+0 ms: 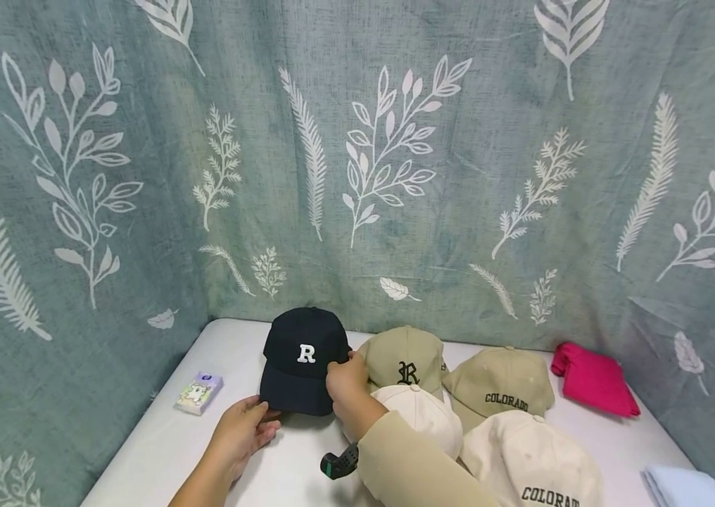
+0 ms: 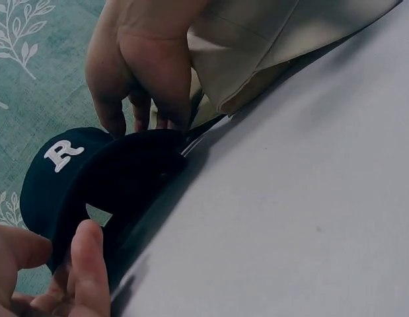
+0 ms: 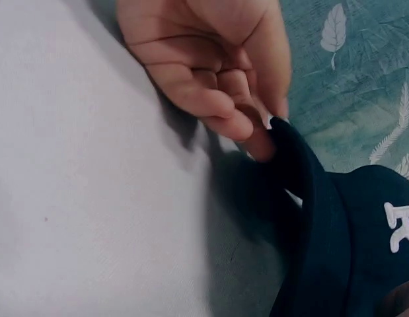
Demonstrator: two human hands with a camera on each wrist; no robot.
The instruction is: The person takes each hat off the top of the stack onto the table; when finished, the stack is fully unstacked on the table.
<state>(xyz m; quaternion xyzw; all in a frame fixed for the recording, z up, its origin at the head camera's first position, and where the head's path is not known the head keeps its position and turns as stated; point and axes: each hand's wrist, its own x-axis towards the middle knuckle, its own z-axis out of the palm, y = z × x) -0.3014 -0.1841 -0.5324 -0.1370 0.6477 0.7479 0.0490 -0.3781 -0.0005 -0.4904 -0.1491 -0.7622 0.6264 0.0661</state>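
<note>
A black baseball cap (image 1: 297, 380) with a white R on its front sits at the back left of the white table, brim facing me. My left hand (image 1: 246, 431) pinches the brim's left corner, thumb on top and fingers beneath; the right wrist view shows this left hand (image 3: 211, 66) from the palm side. At the cap's other side, my right hand (image 1: 350, 384) grips its edge, fingers pointing down onto the navy-dark fabric in the left wrist view (image 2: 148, 72). The cap's hollow underside shows in both wrist views.
Right of the black cap stand a khaki R cap (image 1: 405, 352), a khaki COLORADO cap (image 1: 503, 380), a cream cap (image 1: 421, 415) partly behind my sleeve, and a cream COLORADO cap (image 1: 531, 454). A tissue pack (image 1: 199, 392) lies left; red cloth (image 1: 595, 380) and light blue cloth (image 1: 687, 487) lie right.
</note>
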